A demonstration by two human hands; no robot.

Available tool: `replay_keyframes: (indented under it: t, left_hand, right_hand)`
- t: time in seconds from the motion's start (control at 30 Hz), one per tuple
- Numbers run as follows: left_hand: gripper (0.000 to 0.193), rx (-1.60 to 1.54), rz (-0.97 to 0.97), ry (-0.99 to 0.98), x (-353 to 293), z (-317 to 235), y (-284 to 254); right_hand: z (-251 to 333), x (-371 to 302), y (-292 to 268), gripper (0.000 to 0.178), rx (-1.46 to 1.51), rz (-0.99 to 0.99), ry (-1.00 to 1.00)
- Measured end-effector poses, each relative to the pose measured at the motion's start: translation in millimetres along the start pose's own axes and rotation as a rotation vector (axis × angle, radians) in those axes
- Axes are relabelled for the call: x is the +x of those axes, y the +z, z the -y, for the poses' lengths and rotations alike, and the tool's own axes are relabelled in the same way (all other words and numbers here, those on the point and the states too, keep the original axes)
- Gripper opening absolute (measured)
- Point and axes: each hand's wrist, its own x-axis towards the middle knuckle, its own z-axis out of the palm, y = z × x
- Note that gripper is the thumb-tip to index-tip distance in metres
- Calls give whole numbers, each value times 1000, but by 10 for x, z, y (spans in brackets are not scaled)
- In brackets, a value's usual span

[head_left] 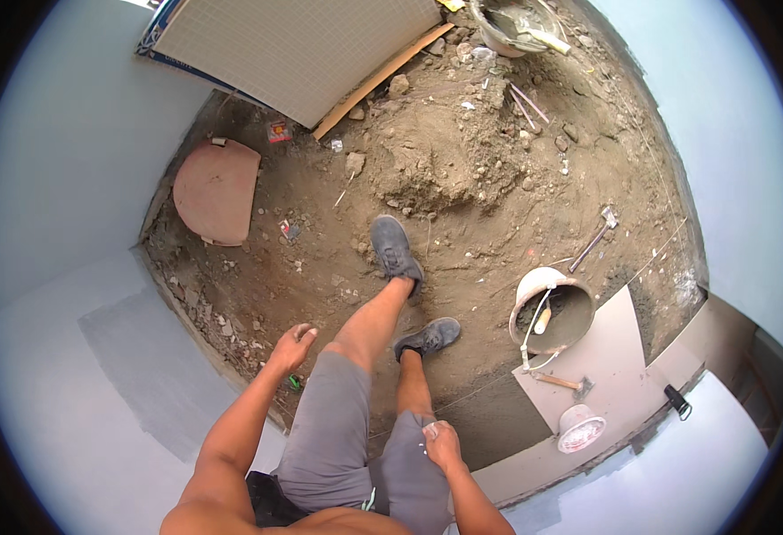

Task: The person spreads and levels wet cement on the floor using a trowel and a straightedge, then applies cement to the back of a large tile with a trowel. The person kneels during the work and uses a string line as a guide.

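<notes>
Standing: on dirt floor (463, 223)
Left hand (291, 346): loose, empty
Right hand (440, 443): pinching small white scrap (430, 431)
Bucket (552, 308): near floor's right edge

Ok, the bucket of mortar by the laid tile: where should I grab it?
Take the bucket by its wire bail handle, which hangs over the near rim. Come from above on your side; a trowel handle stands inside, so avoid reaching into the middle.

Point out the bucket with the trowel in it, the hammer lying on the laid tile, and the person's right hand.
Mortar bucket (523, 299): head view, on its white left rim.
Hammer (562, 382): head view, on the wooden handle.
Right hand (441, 443): head view, on the back of the hand.
</notes>
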Motion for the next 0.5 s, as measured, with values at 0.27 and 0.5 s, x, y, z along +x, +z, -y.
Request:
replay_keyframes:
  t: [0.27,0.5]
  left_hand:
    - [60,70,-86,-147,418,-20,-452]
    - [54,-8,-478,255,1518,-1405,-2074]
  right_hand:
    - [1346,518,-1210,39,-414,339,111]
    - [2946,1156,-3054,28,-159,291,112]
